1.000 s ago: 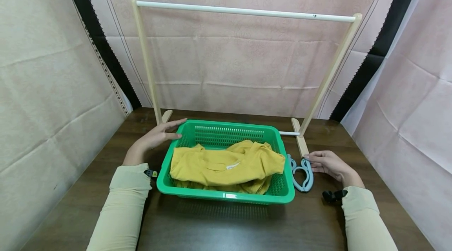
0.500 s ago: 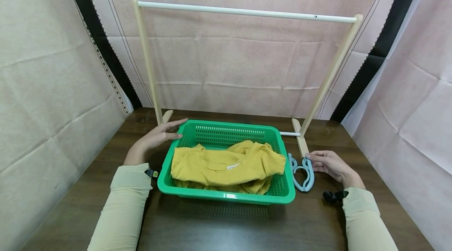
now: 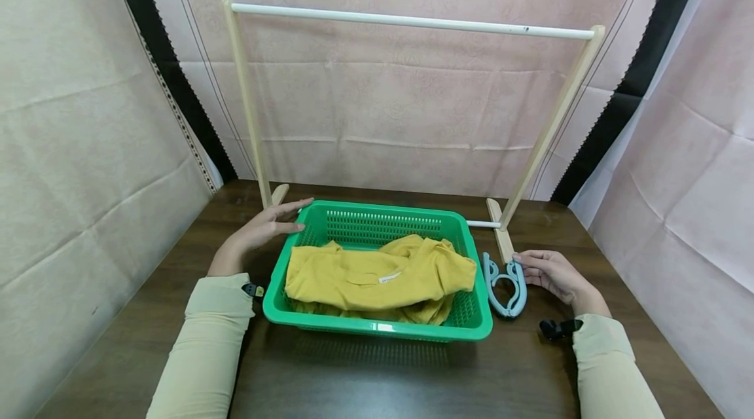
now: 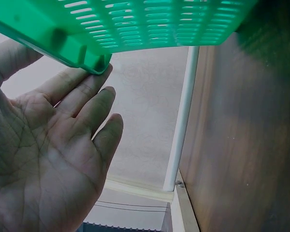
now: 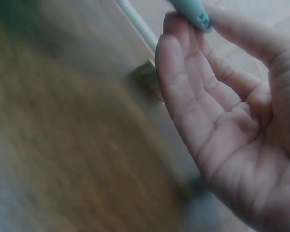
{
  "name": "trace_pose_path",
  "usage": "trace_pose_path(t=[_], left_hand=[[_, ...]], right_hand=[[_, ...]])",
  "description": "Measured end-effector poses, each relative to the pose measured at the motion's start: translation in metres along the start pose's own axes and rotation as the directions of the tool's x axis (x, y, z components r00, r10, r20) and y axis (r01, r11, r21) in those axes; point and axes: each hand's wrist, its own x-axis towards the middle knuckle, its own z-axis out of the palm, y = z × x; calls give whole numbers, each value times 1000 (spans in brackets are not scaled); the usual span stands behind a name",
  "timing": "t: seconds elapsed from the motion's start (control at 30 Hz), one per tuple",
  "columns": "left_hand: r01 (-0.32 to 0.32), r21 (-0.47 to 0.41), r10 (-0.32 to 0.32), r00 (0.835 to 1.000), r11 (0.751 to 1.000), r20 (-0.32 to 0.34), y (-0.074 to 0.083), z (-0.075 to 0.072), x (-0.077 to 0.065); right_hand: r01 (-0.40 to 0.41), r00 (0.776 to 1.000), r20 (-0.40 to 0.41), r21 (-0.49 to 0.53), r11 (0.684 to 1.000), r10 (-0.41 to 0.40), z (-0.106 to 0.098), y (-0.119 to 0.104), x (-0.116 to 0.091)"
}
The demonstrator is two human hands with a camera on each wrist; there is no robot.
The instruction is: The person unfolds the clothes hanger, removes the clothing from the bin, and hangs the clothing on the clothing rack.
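A green plastic basket [image 3: 377,326] sits on the table with a folded yellow garment [image 3: 377,278] inside, a small white label showing on it. My left hand [image 3: 259,236] rests against the basket's back left corner, fingers fairly straight along the rim. From the left wrist view, the fingertips of that hand [image 4: 53,125] touch the underside of the green rim [image 4: 94,65]. To the right of the basket, my right hand [image 3: 554,278] pinches one end of a light blue folding hanger [image 3: 518,298] between thumb and fingertips. Only the hanger's tip [image 5: 193,14] shows in the right wrist view.
Behind the basket stands a wooden rack with pale posts [image 3: 250,105] and a white top bar [image 3: 412,21]. Its right foot [image 3: 503,242] reaches forward close to the hanger. Pale cloth walls [image 3: 377,105] surround the brown table [image 3: 353,380].
My right hand has lifted and turned the hanger slightly, its upper end rising and the whole piece shifting a little right. The left hand, basket and garment have stayed put.
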Motion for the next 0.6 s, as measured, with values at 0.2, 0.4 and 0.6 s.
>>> trace_pose_path(t=[0.2, 0.4, 0.6], left_hand=[[-5, 14, 5, 1000, 1000, 6, 0, 0, -1], [-2, 9, 2, 1000, 1000, 1, 1, 1, -1], [13, 13, -13, 1000, 1000, -10, 2, 0, -1]], right_hand=[[29, 999, 15, 29, 999, -29, -1, 1, -1], [71, 997, 8, 45, 996, -72, -2, -4, -3], [105, 994, -1, 79, 991, -106, -2, -14, -4]])
